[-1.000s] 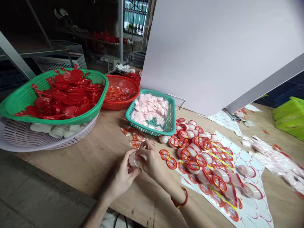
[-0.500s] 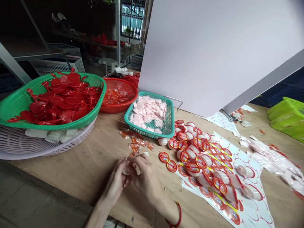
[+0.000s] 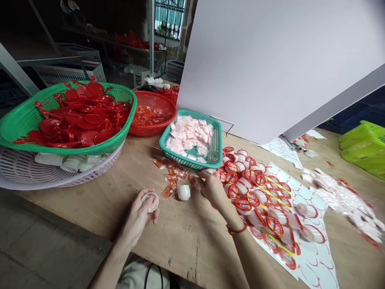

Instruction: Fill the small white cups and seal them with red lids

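My left hand (image 3: 138, 214) holds a small round white plastic cup (image 3: 149, 201) above the wooden table's (image 3: 99, 200) front part, its mouth facing up. My right hand (image 3: 210, 188) has reached to the right, its fingers resting at the near edge of a pile of white cups with red labelled lids (image 3: 246, 188); whether it grips one is hidden by the fingers. A white cup (image 3: 183, 192) stands alone on the table between the two hands. Small orange sachets (image 3: 171, 176) lie scattered just behind it.
A green basket of red plastic parts (image 3: 69, 116) sits on a white basket (image 3: 54, 172) at left. A red basket (image 3: 152, 114) and a teal basket of pink packets (image 3: 192, 138) stand behind. Sticker sheets (image 3: 300, 224) lie right, below a white board (image 3: 270, 68); a lime crate (image 3: 363, 148) sits far right.
The hands, joined on one cup before, have separated. The left keeps a cup, a white cup now stands on the table, and the right hand has moved right to the lidded pile.
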